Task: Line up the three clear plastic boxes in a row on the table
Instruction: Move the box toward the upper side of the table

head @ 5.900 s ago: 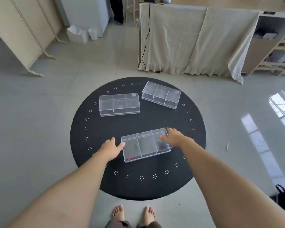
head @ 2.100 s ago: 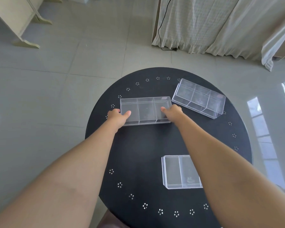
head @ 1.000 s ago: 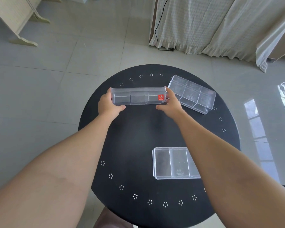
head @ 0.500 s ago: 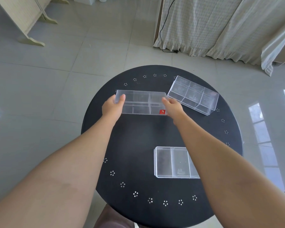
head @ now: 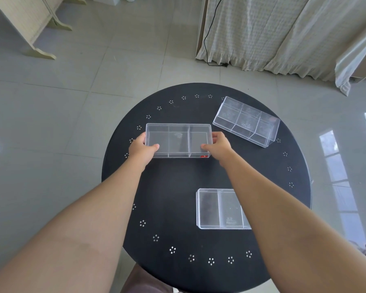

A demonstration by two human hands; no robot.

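Two hands, left [head: 143, 149] and right [head: 218, 145], clasp the short ends of a box [head: 178, 140] near the table's [head: 173, 182] far-left edge; likely light, stiff, slippery, so end grips suit.

The right forearm [head: 273, 208] covers the right end of the near clear box [head: 218, 208]. The counter [head: 178, 187] runs off the bottom edge. Print on the boxes is too small to read.

Bare black round table [head: 178, 187] lay open between the arms; an angled clear plastic box [head: 246, 121] crowded the right
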